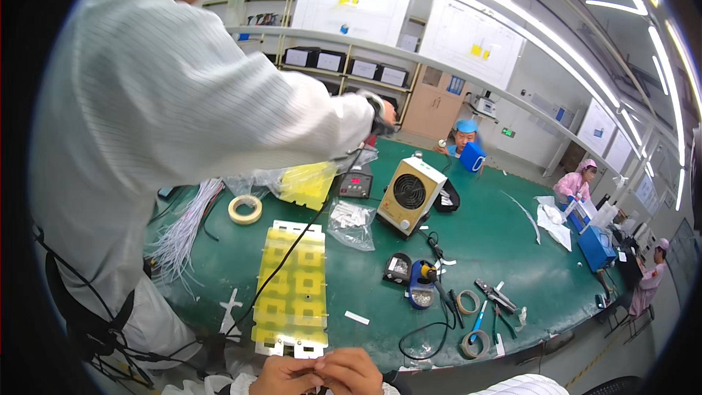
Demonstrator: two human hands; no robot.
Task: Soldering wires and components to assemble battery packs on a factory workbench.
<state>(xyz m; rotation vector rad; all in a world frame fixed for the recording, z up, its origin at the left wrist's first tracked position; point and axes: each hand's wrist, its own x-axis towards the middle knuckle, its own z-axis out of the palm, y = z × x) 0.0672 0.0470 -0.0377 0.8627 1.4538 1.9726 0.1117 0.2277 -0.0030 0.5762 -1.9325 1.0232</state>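
Hands meet at the near edge of the tabletop (468,249), the left hand (281,377) and the right hand (352,371) brought close so that their fingertips press together; from where I stand, I cannot tell whether something small is pinched between them.

The yellow panel (272,285) lies flat on the tabletop just beyond, ahead of the hands and a little to the left. Its long axis runs away from the person, leaning only slightly, with one short end toward the fingers. The left hand is the nearer of the two, right below that end; whether it touches the edge, I can't make out. The right hand sits by the near right corner, mostly clear of the panel's width.

As for its looks, the panel is a bright, see-through yellow, a long rectangle patterned with paired squarish frames in rows. Pale, silvery strips show at both short ends, the near one with small dark openings, and little tabs jut from the long sides. A thin black cable (284,262) cuts slantwise across my view of it. Just right of it lies a white slip (357,317), and beyond its far end another yellow piece (307,184) sits in clear plastic.
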